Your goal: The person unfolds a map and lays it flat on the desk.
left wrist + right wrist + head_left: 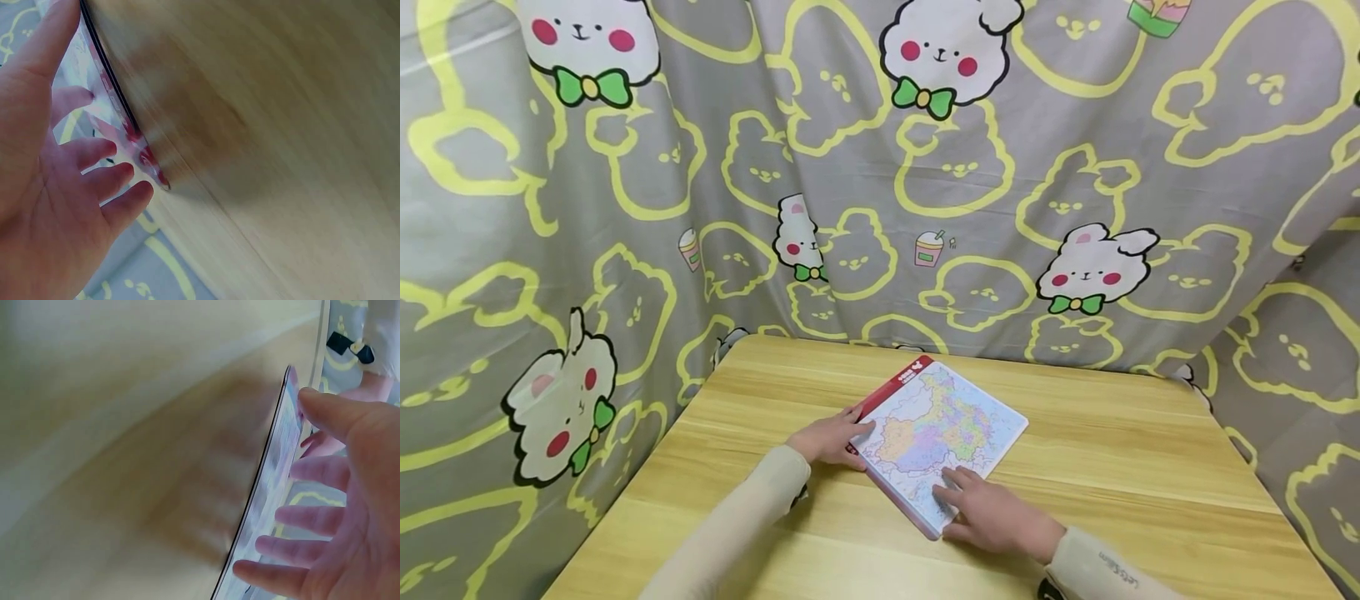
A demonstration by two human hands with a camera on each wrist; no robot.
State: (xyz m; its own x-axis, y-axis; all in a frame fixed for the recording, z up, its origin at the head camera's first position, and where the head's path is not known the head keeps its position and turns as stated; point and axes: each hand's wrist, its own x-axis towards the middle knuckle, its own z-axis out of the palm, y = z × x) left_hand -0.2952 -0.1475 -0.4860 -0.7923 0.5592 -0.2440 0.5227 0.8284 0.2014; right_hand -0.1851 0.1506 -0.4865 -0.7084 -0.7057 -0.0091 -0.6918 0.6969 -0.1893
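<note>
A flat rectangular map board [951, 425] lies at a slant on the table, with a coloured map on its face and a red strip along its far left edge. My left hand [829, 439] is at its left corner, fingers spread and fingertips right at the edge. At the near right edge, my right hand [992, 510] has its fingers stretched over the map side, thumb by the near corner. In the left wrist view the fingers [125, 200] are apart beside the board's rim. The right wrist view has the spread right hand [350, 481] along the board's edge [269, 469].
The board lies on a light wood-grain table [1120, 467]. A grey curtain [850, 183] with yellow outlines and white cartoon animals hangs behind the table and along both sides. Both forearms, in pale sleeves [737, 517], reach in from the near side.
</note>
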